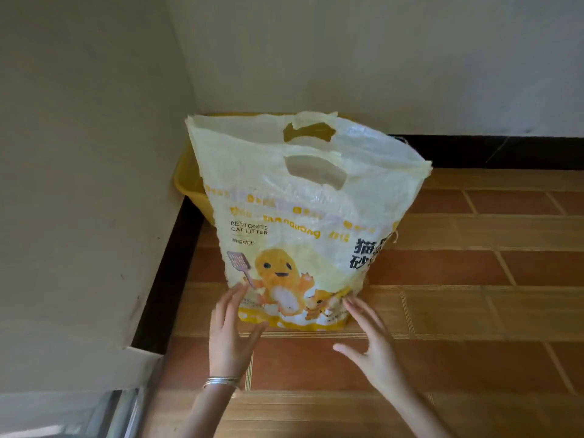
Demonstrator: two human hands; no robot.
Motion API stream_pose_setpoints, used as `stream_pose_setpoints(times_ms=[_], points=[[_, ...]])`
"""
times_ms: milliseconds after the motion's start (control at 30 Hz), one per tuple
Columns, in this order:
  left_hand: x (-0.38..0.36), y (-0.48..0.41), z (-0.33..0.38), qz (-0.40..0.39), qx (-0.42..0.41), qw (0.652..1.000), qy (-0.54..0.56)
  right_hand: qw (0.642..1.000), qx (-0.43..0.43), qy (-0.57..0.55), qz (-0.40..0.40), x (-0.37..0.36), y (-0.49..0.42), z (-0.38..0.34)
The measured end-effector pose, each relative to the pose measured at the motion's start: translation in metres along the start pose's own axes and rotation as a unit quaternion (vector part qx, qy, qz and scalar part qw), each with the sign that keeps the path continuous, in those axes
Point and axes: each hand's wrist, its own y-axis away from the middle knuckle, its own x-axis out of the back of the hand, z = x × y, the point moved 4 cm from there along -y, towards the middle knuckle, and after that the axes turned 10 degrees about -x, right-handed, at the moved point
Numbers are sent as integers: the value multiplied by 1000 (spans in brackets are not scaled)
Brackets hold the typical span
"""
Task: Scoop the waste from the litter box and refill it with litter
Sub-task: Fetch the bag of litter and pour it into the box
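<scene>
Both hands are open with straight, spread fingers: the left hand (230, 331) lies flat against the lower left front of the cat litter bag (300, 222), and the right hand (374, 346) touches its lower right corner with its fingertips. The bag stands upright on the tiled floor (474, 279), directly in front of the yellow litter box (189, 182) in the wall corner.

The litter bag (297, 222) is crinkled, glossy plastic; the tub (189, 184) smooth yellow plastic; the floor (474, 279) ribbed tile.
</scene>
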Motion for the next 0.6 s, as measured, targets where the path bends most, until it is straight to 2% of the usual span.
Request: stream_pose_setpoints(times_ms=[100,200,367,600], points=[[-9,-3,-19,-39,-10,997,-59,997,26,77,-14,-9,-21,9],[-18,-6,-34,-83,20,994,-69,992,35,116,-16,-16,-36,21],[-36,-8,-56,-126,53,988,-75,998,0,65,23,-23,-51,41],[-50,-25,-63,-144,102,979,-103,998,26,64,13,-46,-72,44]])
